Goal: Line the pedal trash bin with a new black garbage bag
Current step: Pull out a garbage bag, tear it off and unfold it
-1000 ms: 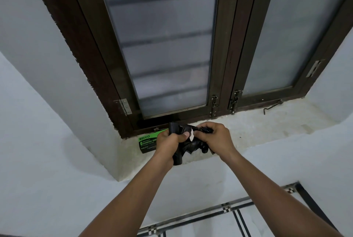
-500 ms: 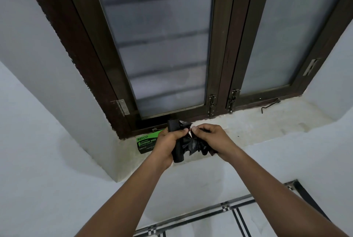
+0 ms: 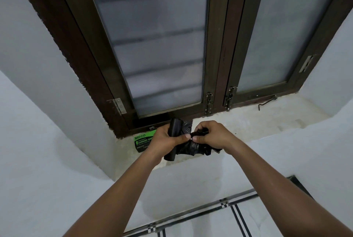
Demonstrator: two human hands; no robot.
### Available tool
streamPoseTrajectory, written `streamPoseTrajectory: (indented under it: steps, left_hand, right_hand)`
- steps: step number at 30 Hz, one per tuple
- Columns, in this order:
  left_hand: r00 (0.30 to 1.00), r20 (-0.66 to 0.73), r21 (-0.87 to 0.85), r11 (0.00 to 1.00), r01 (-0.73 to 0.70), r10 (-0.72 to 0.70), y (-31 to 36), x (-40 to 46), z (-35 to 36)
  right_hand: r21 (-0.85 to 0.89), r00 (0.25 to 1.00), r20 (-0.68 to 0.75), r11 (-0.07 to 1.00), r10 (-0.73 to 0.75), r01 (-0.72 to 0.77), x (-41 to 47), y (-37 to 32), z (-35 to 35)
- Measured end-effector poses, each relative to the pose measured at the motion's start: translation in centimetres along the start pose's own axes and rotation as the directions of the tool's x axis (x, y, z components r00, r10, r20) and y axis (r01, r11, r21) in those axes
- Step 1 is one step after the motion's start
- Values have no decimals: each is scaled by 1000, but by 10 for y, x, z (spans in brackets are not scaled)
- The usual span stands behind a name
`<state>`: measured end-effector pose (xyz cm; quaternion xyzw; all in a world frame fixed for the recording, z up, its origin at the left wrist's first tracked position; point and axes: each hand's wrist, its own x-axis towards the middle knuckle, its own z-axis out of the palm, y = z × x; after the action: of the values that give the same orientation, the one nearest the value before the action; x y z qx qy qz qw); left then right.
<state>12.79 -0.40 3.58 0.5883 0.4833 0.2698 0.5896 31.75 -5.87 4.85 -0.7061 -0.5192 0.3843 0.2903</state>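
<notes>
Over the windowsill I hold a roll of black garbage bags (image 3: 174,131). My left hand (image 3: 164,141) grips the roll upright. My right hand (image 3: 210,135) pinches the loose, crumpled end of a black bag (image 3: 193,148) that hangs from the roll. The two thumbs meet at the middle of the bag. A green garbage-bag package (image 3: 142,141) lies on the sill behind my left hand, partly hidden by it. No trash bin is in view.
The stone windowsill (image 3: 257,122) runs below a dark-framed window (image 3: 215,45) with frosted glass, bolts and a hook latch (image 3: 267,101). White walls stand on both sides. Tiled floor with dark stripes (image 3: 236,217) shows at the bottom right.
More of the bag has been pulled loose from the roll toward the right. My right hand has shifted slightly right and both thumbs now press together on the bag.
</notes>
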Motion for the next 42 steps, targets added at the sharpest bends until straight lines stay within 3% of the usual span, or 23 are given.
streamPoseTrajectory:
  steps: [3, 8, 10, 13, 18, 25, 28, 32, 33, 39, 42]
  left_hand:
    - [1000, 16, 44, 999, 25, -26, 1, -2, 0]
    - [999, -34, 71, 997, 39, -37, 2, -5, 1]
    - [999, -41, 75, 997, 32, -29, 1, -6, 3]
    - [996, -85, 27, 999, 42, -40, 0, -7, 8]
    - [984, -166, -97, 994, 49, -64, 3, -4, 14]
    - [914, -349, -242, 962, 126, -207, -1, 3, -20]
    - [921, -301, -387, 915, 118, -247, -6, 1, -30]
    - [956, -173, -502, 856, 122, -238, -8, 0, -16]
    - [958, -157, -517, 847, 126, -238, -9, 1, -13]
    - [964, -100, -579, 802, 144, -246, -8, 5, -5]
    - [958, -94, -506, 842, 189, -271, -10, 5, -2]
  right_hand:
    - [19, 1000, 10, 1000, -14, 14, -1, -1, 1]
    - [-85, 983, 181, 996, 41, -25, -5, -2, -2]
    - [-167, 986, 165, 986, 35, -7, -5, -2, 0]
    - [-233, 999, 32, 972, 8, -1, -5, -2, 8]
    - [213, 976, -118, 965, 182, -154, -1, -3, 21]
    - [447, 838, -399, 877, 371, -176, 6, 25, -25]
    - [601, 898, -256, 786, 358, -142, 7, 34, -33]
    - [816, 938, 3, 542, 347, -203, 1, 24, -16]
    - [816, 942, 25, 538, 334, -212, 2, 24, -14]
    - [512, 960, -133, 846, 248, -148, 14, 33, -6]
    - [136, 942, -320, 989, 100, -58, 17, 33, -6]
